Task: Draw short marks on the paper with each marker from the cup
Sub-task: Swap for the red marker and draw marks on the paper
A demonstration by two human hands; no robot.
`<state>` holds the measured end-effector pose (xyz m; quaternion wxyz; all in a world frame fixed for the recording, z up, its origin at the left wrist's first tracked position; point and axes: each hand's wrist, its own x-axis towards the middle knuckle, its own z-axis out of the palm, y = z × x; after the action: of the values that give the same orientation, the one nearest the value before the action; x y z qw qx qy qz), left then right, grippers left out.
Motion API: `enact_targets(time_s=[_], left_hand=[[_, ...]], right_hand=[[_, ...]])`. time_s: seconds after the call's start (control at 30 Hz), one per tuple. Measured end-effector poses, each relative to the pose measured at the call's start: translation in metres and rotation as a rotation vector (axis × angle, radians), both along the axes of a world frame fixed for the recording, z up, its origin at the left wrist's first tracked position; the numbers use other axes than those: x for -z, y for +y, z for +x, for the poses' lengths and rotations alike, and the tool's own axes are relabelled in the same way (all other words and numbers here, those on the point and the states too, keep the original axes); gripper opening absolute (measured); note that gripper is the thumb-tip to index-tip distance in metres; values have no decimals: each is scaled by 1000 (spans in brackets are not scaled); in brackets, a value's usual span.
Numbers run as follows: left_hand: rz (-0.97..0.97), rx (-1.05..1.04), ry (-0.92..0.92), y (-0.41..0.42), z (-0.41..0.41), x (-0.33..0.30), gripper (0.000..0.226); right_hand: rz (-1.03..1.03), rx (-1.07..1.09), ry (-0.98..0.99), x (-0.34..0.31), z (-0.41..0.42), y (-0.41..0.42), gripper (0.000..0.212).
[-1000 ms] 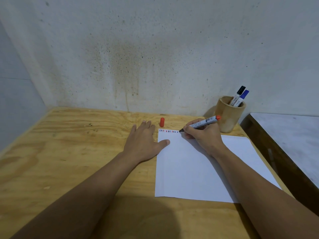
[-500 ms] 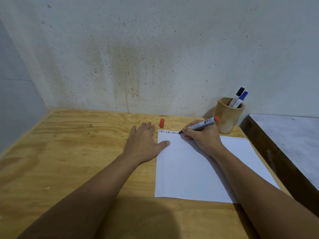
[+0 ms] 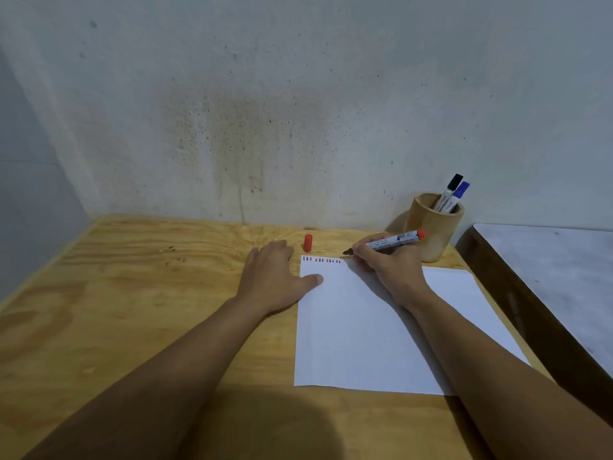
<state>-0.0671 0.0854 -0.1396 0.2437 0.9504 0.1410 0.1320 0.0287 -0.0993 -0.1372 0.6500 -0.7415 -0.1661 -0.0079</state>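
Since a second ago we have lifted the red-ended white marker (image 3: 391, 242) a touch: its dark tip now sits just past the top edge of the white paper sheet (image 3: 371, 330), right of the row of short red and blue marks (image 3: 321, 260). Our right hand (image 3: 389, 265) is clamped round the barrel, whose long axis runs from tip at left up to the right. Our left hand (image 3: 272, 277) lies flat and spread, thumb pinning the sheet's corner. Beyond stand the red cap (image 3: 307, 243) and the wooden cup (image 3: 433, 225), nearer our right hand.
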Motion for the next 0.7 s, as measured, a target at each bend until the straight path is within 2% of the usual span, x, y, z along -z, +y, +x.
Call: enact_targets(time_s=[0.1, 0.2, 0.37, 0.43, 0.5, 0.63, 0.7], left_hand=[[-156, -89, -105, 2, 13, -8, 62], [-310, -79, -144, 2, 31, -13, 58], [-410, -80, -183, -1, 45, -16, 26], [-490, -114, -215, 0, 46, -16, 16], [-664, -139, -251, -1, 45, -22, 10], [-1281, -92, -181, -5, 39, -40, 10], [-1384, -67, -146, -7, 38, -45, 11]], right_hand=[[115, 31, 99, 1, 2, -3, 14], [130, 36, 169, 1, 4, -3, 13], [305, 27, 327, -12, 2, 3, 7], [330, 14, 325, -18, 3, 3, 2], [307, -3, 278, -25, 3, 2, 5], [318, -45, 217, -39, 0, 2, 10], [310, -49, 207, -47, -5, 3, 8]])
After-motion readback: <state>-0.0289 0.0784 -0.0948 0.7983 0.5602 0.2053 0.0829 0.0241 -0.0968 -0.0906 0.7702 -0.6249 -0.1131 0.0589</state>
